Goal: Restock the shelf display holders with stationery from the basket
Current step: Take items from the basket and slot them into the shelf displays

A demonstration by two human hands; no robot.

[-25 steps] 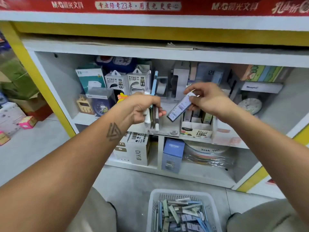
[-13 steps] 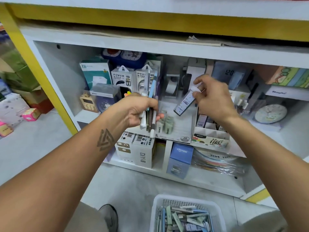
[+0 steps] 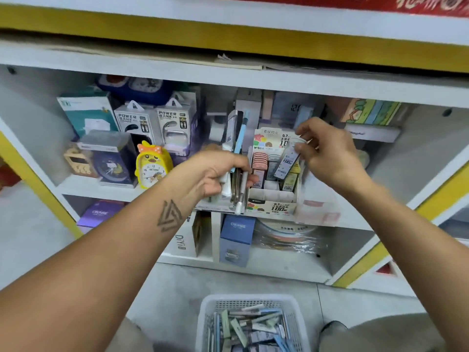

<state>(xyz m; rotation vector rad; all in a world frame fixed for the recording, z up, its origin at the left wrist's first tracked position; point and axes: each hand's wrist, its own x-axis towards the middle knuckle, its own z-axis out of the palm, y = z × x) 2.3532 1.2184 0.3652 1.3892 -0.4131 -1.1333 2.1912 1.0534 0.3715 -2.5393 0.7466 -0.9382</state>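
While pinched, refill case (image 3: 286, 162) overhangs holder (image 3: 272, 199).

You are looking at a white shelf unit (image 3: 253, 80) edged in a yellow band (image 3: 228, 39), with a red banner (image 3: 380, 2) bearing pale lettering above it. A yellow duck-shaped clock (image 3: 152, 165) is wearing an orange polka-dot bow. The power bank boxes (image 3: 154, 123) are showing grey with black print. A blue box (image 3: 236, 240) is sitting below. The lead-refill case (image 3: 285, 163) is showing dark with white print, the pen (image 3: 239, 133) light blue, the basket (image 3: 205, 323) white, and your left forearm is showing a dark triangular tattoo (image 3: 168, 215).
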